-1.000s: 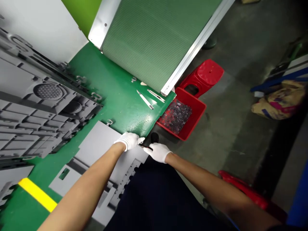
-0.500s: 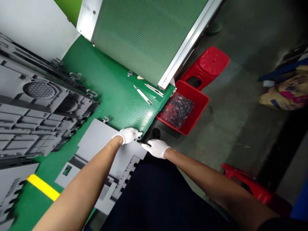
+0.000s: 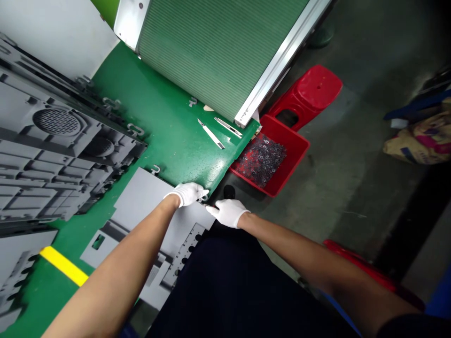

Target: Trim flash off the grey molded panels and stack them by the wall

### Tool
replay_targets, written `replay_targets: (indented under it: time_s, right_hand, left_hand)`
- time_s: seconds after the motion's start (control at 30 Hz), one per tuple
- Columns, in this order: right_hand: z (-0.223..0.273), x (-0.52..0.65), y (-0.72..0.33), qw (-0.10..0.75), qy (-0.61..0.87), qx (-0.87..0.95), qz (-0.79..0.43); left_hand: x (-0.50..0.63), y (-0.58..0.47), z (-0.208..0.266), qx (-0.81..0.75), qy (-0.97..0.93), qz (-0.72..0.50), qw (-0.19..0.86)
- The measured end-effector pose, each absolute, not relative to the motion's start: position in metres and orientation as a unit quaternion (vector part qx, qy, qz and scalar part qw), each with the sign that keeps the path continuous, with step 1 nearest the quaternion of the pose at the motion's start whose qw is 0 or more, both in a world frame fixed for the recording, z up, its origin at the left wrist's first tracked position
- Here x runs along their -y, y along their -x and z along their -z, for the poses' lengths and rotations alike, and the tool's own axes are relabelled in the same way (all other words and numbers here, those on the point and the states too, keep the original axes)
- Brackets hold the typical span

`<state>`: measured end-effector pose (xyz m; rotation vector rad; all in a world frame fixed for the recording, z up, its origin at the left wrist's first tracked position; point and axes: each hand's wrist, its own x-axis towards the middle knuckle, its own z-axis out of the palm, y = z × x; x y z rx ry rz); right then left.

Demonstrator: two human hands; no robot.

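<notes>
A flat grey plastic panel [image 3: 141, 197] with cut-outs and a row of round holes lies at the table's edge in front of me. My left hand [image 3: 188, 193], in a white glove, is closed in a pinch at the panel's far corner, at a small grey plastic hook [image 3: 203, 198] there. Close by, my gloved right hand [image 3: 229, 213] is closed round a thin blade-like tool [image 3: 207, 205], its tip pointing at that corner. Most of the tool is hidden in the fingers. Another grey hook [image 3: 155, 169] sticks out from the panel's far edge.
Two slim knives, one a white craft knife [image 3: 211, 134], lie on the green table [image 3: 165, 136] before a ribbed green conveyor [image 3: 218, 51]. Grey moulded panels [image 3: 52, 155] stand at left. A red bin [image 3: 294, 155] of small dark scraps and a red stool [image 3: 317, 89] are at right.
The view has shifted slightly. Both hands stay at the panel's corner, the right one a little nearer the left, with the thin tool still in it.
</notes>
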<state>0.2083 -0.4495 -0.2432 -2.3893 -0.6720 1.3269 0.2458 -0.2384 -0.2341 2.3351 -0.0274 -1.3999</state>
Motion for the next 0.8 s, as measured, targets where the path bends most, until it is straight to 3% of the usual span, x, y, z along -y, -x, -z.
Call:
replay_targets:
  time_s: [0.27,0.8]
  right_hand:
    - [0.244,0.45,-0.218,0.151,0.821,0.321,-0.447]
    - [0.24,0.436,-0.215,0.142,0.843,0.239,-0.46]
  left_hand:
    - [0.236,-0.245,0.236,0.034,-0.828,0.506,0.239]
    - [0.23,-0.245,0.238,0.022,-0.82,0.503,0.271]
